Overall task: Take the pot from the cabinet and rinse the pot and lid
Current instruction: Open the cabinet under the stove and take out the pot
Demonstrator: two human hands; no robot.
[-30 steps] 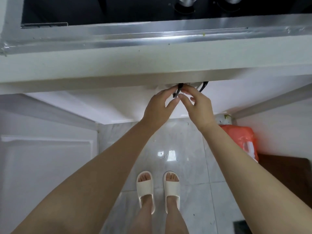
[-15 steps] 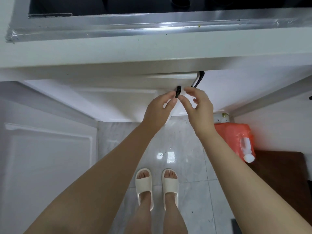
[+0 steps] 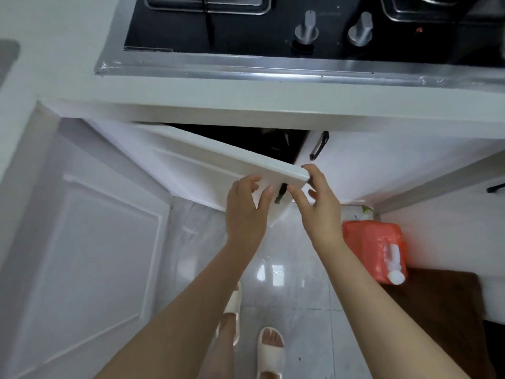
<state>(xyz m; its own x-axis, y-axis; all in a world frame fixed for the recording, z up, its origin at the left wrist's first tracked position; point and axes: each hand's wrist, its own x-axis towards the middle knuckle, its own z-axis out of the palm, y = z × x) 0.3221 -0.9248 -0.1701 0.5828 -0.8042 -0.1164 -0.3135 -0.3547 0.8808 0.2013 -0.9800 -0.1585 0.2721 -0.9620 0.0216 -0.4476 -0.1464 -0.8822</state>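
Door (image 3: 218, 165) of the cabinet under the counter (image 3: 246, 94) stands partly swung out, hinged at its left, its free corner at centre of view. Left hand (image 3: 246, 206) lies against the door's front face near that corner, fingers loosely bent, thumb toward the small black handle (image 3: 281, 193); whether it pinches the handle or only rests on the panel, cannot tell. Right hand (image 3: 317, 201) is at the door's free edge, index finger laid along the corner, other fingers bent beside the handle; a true grasp cannot be confirmed. Dark opening (image 3: 262, 140) behind the door shows only shadow and a faint shape; pot not identifiable in it, so its place cannot be told. Neighbouring door (image 3: 382, 160) to the right is closed, its black handle (image 3: 319, 145) just beside the opening. Hob (image 3: 273, 28) with two metal knobs (image 3: 307, 28) sits on the counter above. Orange bag (image 3: 369, 247) with a white-capped bottle (image 3: 393, 266) lies on the floor (image 3: 287, 242) at right, against the cabinet base. Person's feet in pale slippers (image 3: 270, 351) stand on the tiles.
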